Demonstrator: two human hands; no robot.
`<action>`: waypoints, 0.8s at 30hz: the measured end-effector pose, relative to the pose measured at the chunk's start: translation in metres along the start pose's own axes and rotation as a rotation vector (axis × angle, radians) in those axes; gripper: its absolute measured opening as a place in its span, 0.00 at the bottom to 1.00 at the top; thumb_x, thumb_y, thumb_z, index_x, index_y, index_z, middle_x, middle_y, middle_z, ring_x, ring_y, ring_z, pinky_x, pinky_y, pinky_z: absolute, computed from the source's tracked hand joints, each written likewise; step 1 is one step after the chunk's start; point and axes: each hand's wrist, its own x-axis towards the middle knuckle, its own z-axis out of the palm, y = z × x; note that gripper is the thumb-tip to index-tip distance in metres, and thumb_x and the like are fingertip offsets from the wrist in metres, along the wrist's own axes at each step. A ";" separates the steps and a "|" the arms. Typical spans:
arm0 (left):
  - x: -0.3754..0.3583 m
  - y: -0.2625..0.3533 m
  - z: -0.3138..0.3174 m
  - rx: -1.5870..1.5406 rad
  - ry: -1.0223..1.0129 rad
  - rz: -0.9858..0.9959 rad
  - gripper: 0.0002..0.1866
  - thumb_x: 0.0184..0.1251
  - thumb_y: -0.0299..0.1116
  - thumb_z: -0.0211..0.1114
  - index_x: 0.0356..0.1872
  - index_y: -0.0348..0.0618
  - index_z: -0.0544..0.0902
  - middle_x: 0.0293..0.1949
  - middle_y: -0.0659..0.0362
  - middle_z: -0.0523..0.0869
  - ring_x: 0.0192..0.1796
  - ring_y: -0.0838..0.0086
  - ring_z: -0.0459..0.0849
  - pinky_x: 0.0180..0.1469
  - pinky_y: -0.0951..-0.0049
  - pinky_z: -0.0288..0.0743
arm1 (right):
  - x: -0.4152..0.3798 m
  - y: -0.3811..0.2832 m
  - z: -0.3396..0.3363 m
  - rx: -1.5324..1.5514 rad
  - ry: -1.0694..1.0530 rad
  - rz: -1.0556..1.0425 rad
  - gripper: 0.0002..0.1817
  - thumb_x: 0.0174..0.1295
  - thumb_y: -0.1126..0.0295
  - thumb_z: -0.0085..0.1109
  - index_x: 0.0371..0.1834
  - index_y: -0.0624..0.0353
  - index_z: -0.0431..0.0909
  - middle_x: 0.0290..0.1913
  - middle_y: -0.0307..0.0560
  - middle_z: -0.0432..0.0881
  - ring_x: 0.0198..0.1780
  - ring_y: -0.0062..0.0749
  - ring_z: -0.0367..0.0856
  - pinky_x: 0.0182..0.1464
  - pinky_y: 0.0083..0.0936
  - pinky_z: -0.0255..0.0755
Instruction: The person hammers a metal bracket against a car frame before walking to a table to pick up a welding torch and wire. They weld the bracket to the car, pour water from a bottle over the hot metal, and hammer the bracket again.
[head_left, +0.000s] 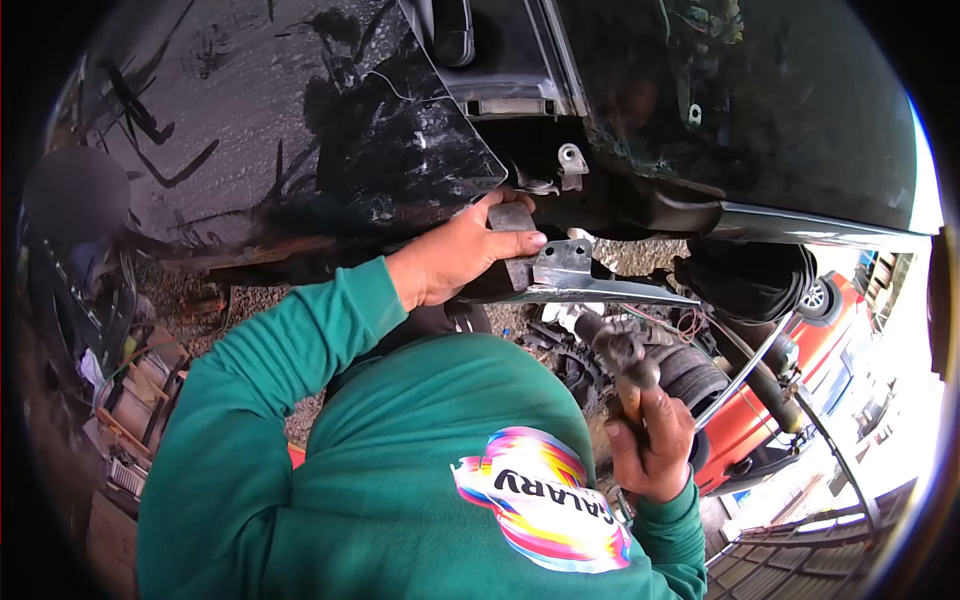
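Observation:
My left hand (460, 252) is closed round a dark metal block (513, 232), its thumb across the front, at the lower edge of a dark, scuffed car panel (400, 140). Just right of the block, a metal bracket with two holes (564, 262) joins a long metal strip (620, 291). A hammer (622, 352) is in my right hand (655, 445), its fingers wrapped round the wooden handle; the head is raised below the strip, apart from it. Above the bracket, a small metal tab with a hole (571, 158) shows in the dark gap between panels.
A dark car body panel (780, 120) fills the upper right. Tires (685, 378) and car parts lie on the gravel below. An orange-red vehicle (838, 335) stands at the right, and cardboard boxes (140, 390) lie at the left. Metal rods cross the lower right.

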 end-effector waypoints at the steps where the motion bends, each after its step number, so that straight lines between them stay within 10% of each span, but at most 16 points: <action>1: 0.004 -0.002 -0.003 0.019 -0.073 0.024 0.27 0.75 0.33 0.79 0.70 0.39 0.78 0.58 0.60 0.84 0.63 0.76 0.82 0.70 0.69 0.75 | -0.001 0.001 0.005 -0.050 -0.007 -0.079 0.32 0.62 0.76 0.71 0.72 0.74 0.78 0.45 0.58 0.92 0.36 0.47 0.94 0.41 0.35 0.87; 3: 0.011 -0.006 -0.007 0.030 -0.110 0.031 0.25 0.77 0.32 0.77 0.70 0.41 0.79 0.57 0.63 0.84 0.62 0.77 0.82 0.70 0.70 0.76 | 0.002 0.011 0.019 -0.140 0.017 -0.241 0.28 0.59 0.74 0.74 0.65 0.70 0.82 0.33 0.46 0.84 0.24 0.38 0.81 0.28 0.35 0.75; 9: 0.012 -0.004 -0.003 0.015 -0.154 0.014 0.22 0.85 0.31 0.67 0.74 0.43 0.75 0.58 0.61 0.86 0.61 0.75 0.86 0.66 0.67 0.83 | 0.002 0.034 0.050 -0.312 0.030 -0.230 0.21 0.58 0.75 0.73 0.55 0.67 0.81 0.32 0.46 0.80 0.28 0.39 0.82 0.30 0.35 0.77; 13: 0.024 -0.019 -0.003 -0.186 -0.240 -0.009 0.24 0.86 0.31 0.66 0.76 0.43 0.72 0.60 0.57 0.88 0.62 0.69 0.89 0.66 0.64 0.85 | -0.008 -0.001 0.046 -0.131 0.218 -0.576 0.14 0.54 0.73 0.75 0.43 0.63 0.83 0.31 0.46 0.83 0.27 0.35 0.84 0.30 0.33 0.79; 15: 0.021 -0.014 0.003 -0.221 -0.242 -0.068 0.24 0.85 0.31 0.66 0.77 0.43 0.72 0.61 0.56 0.88 0.63 0.68 0.89 0.67 0.64 0.85 | -0.002 0.012 0.056 -0.131 0.309 -0.633 0.13 0.55 0.74 0.74 0.42 0.62 0.82 0.32 0.47 0.83 0.28 0.38 0.84 0.29 0.33 0.78; 19: 0.023 -0.006 0.017 -0.297 -0.205 -0.142 0.24 0.86 0.32 0.66 0.77 0.42 0.73 0.64 0.54 0.88 0.65 0.68 0.90 0.68 0.64 0.85 | 0.009 0.049 0.078 -0.315 0.231 -0.114 0.16 0.58 0.76 0.69 0.49 0.64 0.78 0.35 0.49 0.81 0.33 0.48 0.84 0.35 0.43 0.78; 24: 0.025 -0.008 0.022 -0.242 -0.200 -0.180 0.23 0.87 0.34 0.64 0.76 0.41 0.75 0.63 0.55 0.89 0.62 0.68 0.92 0.68 0.62 0.86 | -0.010 0.014 0.060 -0.148 0.343 -0.550 0.18 0.53 0.74 0.71 0.47 0.64 0.81 0.34 0.49 0.82 0.28 0.40 0.82 0.30 0.37 0.78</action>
